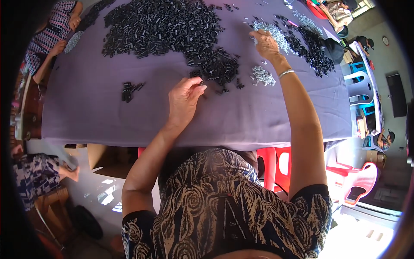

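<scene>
My left hand (184, 98) is closed in a pinch on a small black piece (202, 83), held at the near edge of a big heap of small black cylindrical pieces (164, 28). Farther off to the right, my right hand (266, 44), with a bracelet on its wrist, has its fingers pressed together at the edge of a pile of small clear or silvery pieces (281, 39). What those fingers hold, if anything, is too small to make out. Nearer me lies a smaller cluster of silvery pieces (262, 76). A few black pieces (128, 91) lie together left of my left hand.
A purple cloth (86, 116) covers the table. Another black pile (317, 54) lies at the right, near a dark rounded object (333, 51). People sit at the left and far right edges. Red plastic chairs (360, 183) and a cardboard box (101, 157) stand below table level.
</scene>
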Tool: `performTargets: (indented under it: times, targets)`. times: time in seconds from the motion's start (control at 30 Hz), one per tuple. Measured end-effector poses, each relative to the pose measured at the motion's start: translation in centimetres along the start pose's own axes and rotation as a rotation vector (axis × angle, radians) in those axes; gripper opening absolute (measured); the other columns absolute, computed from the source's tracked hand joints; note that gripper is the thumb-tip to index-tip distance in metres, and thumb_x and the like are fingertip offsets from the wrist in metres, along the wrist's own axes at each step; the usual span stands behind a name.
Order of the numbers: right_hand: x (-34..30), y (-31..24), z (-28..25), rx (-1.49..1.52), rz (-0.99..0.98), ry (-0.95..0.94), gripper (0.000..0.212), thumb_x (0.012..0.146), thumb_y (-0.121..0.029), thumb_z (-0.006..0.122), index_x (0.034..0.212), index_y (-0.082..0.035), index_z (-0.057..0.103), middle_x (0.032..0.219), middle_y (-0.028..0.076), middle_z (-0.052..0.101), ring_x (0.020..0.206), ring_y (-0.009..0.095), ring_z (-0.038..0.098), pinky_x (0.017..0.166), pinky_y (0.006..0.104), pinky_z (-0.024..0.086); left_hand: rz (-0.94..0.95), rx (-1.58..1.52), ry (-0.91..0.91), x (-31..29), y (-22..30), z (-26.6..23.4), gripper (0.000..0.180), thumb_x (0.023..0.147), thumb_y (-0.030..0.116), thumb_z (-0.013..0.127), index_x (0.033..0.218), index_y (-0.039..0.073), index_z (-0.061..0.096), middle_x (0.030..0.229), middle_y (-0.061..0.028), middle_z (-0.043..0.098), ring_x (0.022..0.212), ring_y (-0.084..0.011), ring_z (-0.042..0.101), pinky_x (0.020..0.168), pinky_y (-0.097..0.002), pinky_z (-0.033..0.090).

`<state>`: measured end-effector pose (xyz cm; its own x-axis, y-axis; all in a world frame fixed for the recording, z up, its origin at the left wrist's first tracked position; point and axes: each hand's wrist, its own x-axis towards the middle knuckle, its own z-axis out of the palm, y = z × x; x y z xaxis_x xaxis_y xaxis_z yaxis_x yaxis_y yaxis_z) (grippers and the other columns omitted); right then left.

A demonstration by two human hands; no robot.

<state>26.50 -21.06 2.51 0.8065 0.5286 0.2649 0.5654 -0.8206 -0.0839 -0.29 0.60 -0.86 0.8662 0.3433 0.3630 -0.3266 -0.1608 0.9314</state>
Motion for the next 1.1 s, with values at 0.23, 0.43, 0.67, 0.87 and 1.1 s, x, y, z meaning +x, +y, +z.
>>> performTargets:
  times: [0.23,0.43,0.67,0.87,1.1]
  targets:
    - [-1.4,-1.2,-0.3,-0.090,-0.083,0.024,0.029,0.075,-0.001,0.057,0.102,-0.013,0.060,0.105,0.004,0.058,0.108,0.027,0.051,0.089,0.0356,0.047,-0.026,0.064,-0.054,-0.1,0.5,-0.2,0.018,0.081,0.000,0.066,0.098,-0.003,0.062,0.083,-0.0023,0.055,0.071,-0.0072,0.055,0.068,-0.0202,0.049]
    - [-4.6,-1.4,-2.6,0.198,-0.220,-0.015,0.027,0.071,0.005,0.058,0.094,-0.008,0.060,0.088,0.009,0.061,0.086,0.028,0.059,0.080,0.0345,0.049,-0.040,0.067,-0.054,0.0,0.3,-0.2,0.018,0.081,0.000,0.066,0.098,-0.003,0.062,0.083,-0.0024,0.056,0.072,-0.0073,0.055,0.068,-0.0200,0.048]
    - [-4.8,-1.9,-4.7,0.387,-0.119,-0.034,0.036,0.073,0.012,0.048,0.099,-0.008,0.063,0.094,0.007,0.067,0.087,0.017,0.064,0.079,0.0280,0.051,-0.016,0.110,-0.062,-0.1,0.2,-0.3,0.019,0.080,-0.001,0.067,0.098,-0.004,0.062,0.084,-0.0027,0.057,0.072,-0.0073,0.055,0.067,-0.0199,0.047]
    - [-1.8,-5.7,-2.4,0.575,-0.077,-0.079,0.018,0.078,0.001,0.059,0.094,-0.006,0.065,0.090,0.008,0.068,0.082,0.018,0.064,0.076,0.0266,0.050,-0.062,0.092,-0.047,0.0,0.2,0.0,0.020,0.080,-0.001,0.067,0.099,-0.003,0.062,0.084,-0.0024,0.057,0.072,-0.0073,0.055,0.067,-0.0199,0.047]
    - [-0.6,-8.6,-3.1,0.395,-0.082,-0.371,0.018,0.077,-0.016,0.063,0.093,-0.008,0.066,0.090,0.011,0.067,0.084,0.022,0.063,0.077,0.0313,0.049,0.012,0.076,-0.003,0.1,0.3,0.1,0.018,0.078,0.003,0.068,0.094,-0.001,0.063,0.079,-0.0061,0.061,0.063,-0.0099,0.056,0.059,-0.0227,0.046]
